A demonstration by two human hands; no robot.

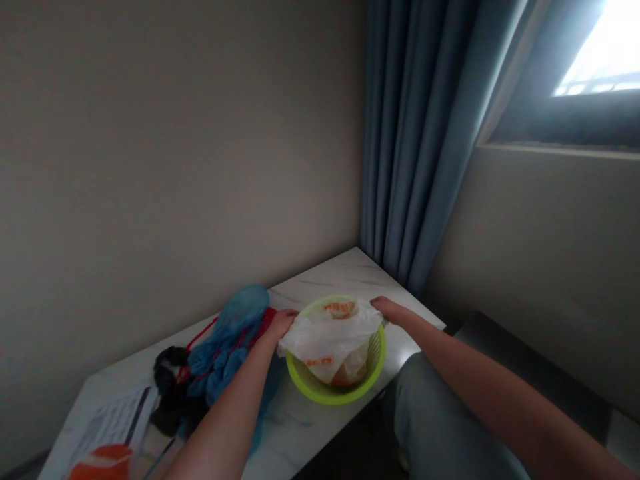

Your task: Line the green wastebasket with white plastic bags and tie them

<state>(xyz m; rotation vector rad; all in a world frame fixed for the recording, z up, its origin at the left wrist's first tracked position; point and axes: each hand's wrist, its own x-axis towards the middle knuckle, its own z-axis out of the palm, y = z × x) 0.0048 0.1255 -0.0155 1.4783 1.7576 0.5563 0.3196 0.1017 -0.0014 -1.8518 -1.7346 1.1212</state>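
Observation:
A white plastic bag (pixel 335 340) with orange print is spread across the mouth of a yellow-green plastic basket (pixel 336 398). My left hand (pixel 284 323) grips the bag's left edge beside the basket rim. On the opposite side, my right hand (pixel 384 308) holds the bag's right corner, with its fingers mostly hidden by the plastic. Between the two hands the bag's upper part is pulled out sideways. Its lower part hangs into the basket, and something orange-brown shows faintly through it; I cannot tell what.
Blue plastic bags (pixel 220 363) with red ties lie heaped left of the basket, beside a black bag (pixel 173 393). A printed sheet (pixel 113 420) and an orange item (pixel 103 463) are at the marble-patterned table's (pixel 300 427) near left. A blue curtain (pixel 410 167) hangs behind the table's far corner.

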